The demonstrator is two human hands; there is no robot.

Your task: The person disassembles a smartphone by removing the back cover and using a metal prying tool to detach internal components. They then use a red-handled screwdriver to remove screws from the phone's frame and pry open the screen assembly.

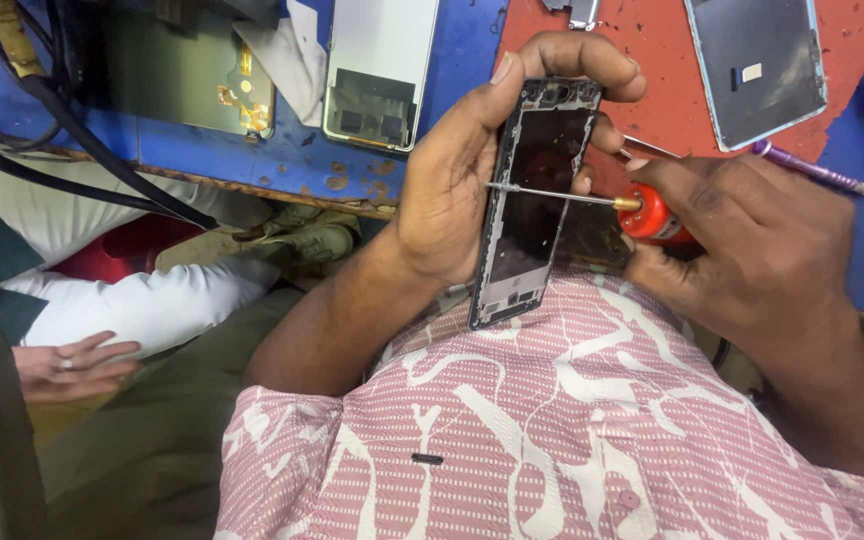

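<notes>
Hand [452, 170] closed around phone frame [532, 200]

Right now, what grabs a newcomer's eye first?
Centre frame, the left hand holds an opened phone frame upright over the patterned pink shirt. From the right, the right hand pushes a red-handled screwdriver with its thin shaft across the frame. Behind, on the blue-and-red workbench, lie a white phone back cover and a grey phone panel.

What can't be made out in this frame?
- Screwdriver tip: too small, against the phone frame's left edge.
- Screwdriver handle: mostly hidden in the right hand.
- Phone's left edge: covered by the left hand.
- Back panel: cut off by the top edge.
</notes>
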